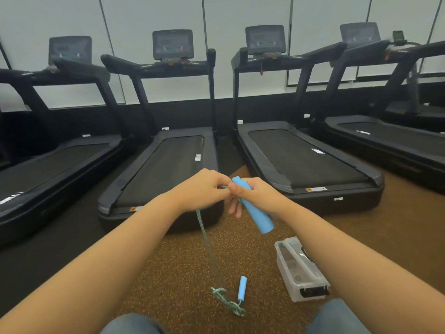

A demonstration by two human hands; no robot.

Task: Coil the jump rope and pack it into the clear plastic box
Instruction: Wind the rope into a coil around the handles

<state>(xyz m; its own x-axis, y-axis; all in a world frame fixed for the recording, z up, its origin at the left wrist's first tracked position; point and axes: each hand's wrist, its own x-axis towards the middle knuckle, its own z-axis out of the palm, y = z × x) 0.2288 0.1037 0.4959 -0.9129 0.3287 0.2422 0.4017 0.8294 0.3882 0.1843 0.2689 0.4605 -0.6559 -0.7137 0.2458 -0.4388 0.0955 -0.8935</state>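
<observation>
The coiling is hardly started. The right hand point(262, 196) grips one blue handle point(255, 208), and the left hand point(204, 189) seems to pinch the rope point(207, 239) beside it. The rest hangs down to the second handle point(242, 289) on the floor, near the clear box point(289, 283).

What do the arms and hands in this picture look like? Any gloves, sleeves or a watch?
They are a person's two bare arms, with no robot parts. The left hand and right hand wear no gloves, and no rings, watch or wristband show. No sleeves reach the visible forearms. Blue jeans cover the knees at the bottom edge.
</observation>
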